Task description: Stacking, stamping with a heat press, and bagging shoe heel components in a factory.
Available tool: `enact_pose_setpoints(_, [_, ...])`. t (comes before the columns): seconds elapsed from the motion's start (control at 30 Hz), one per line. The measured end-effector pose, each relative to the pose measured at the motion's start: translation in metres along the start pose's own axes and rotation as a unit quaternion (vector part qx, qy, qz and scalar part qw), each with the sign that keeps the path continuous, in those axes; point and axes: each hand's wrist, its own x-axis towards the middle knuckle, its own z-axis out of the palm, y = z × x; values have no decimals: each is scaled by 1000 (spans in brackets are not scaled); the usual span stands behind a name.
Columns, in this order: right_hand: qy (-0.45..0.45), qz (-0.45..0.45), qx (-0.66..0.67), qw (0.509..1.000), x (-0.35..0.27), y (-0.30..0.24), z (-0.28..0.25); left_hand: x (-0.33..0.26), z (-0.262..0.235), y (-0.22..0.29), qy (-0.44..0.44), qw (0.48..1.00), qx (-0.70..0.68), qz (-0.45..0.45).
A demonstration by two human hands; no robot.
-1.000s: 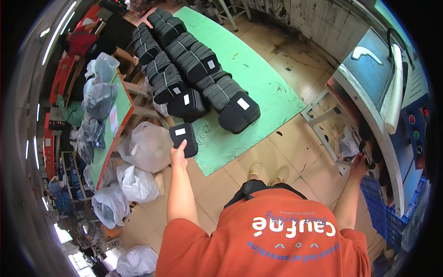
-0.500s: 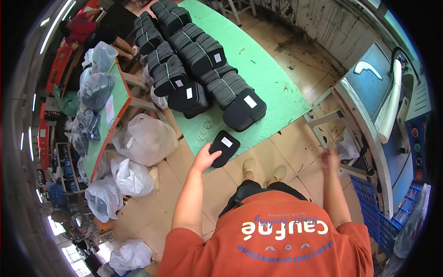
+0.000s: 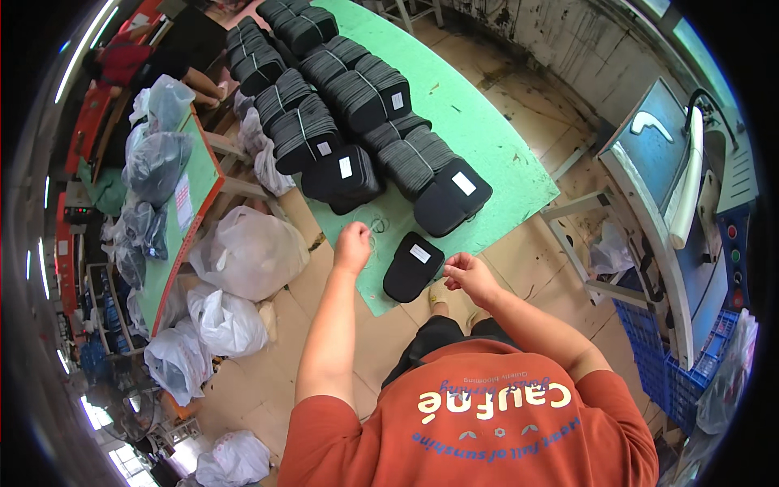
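Observation:
A small stack of black fabric pads [image 3: 410, 276] with a white label lies at the near corner of the green table [image 3: 495, 154]. To its left, my left hand [image 3: 353, 247] is closed beside some thin loose bands [image 3: 378, 224]; whatever its fingers hold is hidden. My right hand [image 3: 472, 280] is at the right edge of the small stack, fingers curled into a pinch. I cannot make out anything between them, nor whether they touch the pads. Beyond, long banded rows of similar black pads [image 3: 453, 199] lie on the table, several with white labels.
Left of the table stand a large clear plastic bag [image 3: 251, 252] and white bags [image 3: 227, 321] on the tiled floor. A red-edged side table [image 3: 174, 235] carries bagged goods. On the right are a blue-topped machine [image 3: 649, 134] and blue crates [image 3: 677, 385]. A person [image 3: 154, 65] bends at far left.
My left hand has let go of the small pad stack, which now lies on the table corner, and has moved up toward the bands. My right hand has come in from the right to the stack.

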Motion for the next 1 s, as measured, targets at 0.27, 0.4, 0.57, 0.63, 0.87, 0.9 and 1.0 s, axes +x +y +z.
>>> enact_pose_setpoints(0.27, [43, 11, 21, 999, 0, 9, 9, -16, -38, -10, -50, 937, -337, -75])
enact_pose_setpoints(0.4, [64, -8, 67, 996, -6, 14, 0, -27, -48, 0, -92, 898, -424, -72])
enact_pose_setpoints(0.57, [135, -83, 266, 951, -27, 30, -75, -40, -70, 22, -212, 723, -651, -88])
enact_pose_setpoints(0.63, [238, -124, 376, 887, -47, 33, -139, -43, -79, 35, -277, 678, -675, -93])
enact_pose_setpoints(0.87, [469, -333, 655, 490, -182, 44, -352, -44, -78, 90, -315, 721, -609, 100])
enact_pose_setpoints(0.9, [479, -346, 650, 478, -194, 43, -366, -45, -80, 95, -326, 717, -604, 123])
enact_pose_setpoints(1.0, [454, -360, 651, 490, -208, 42, -390, -58, -86, 107, -304, 718, -622, 73])
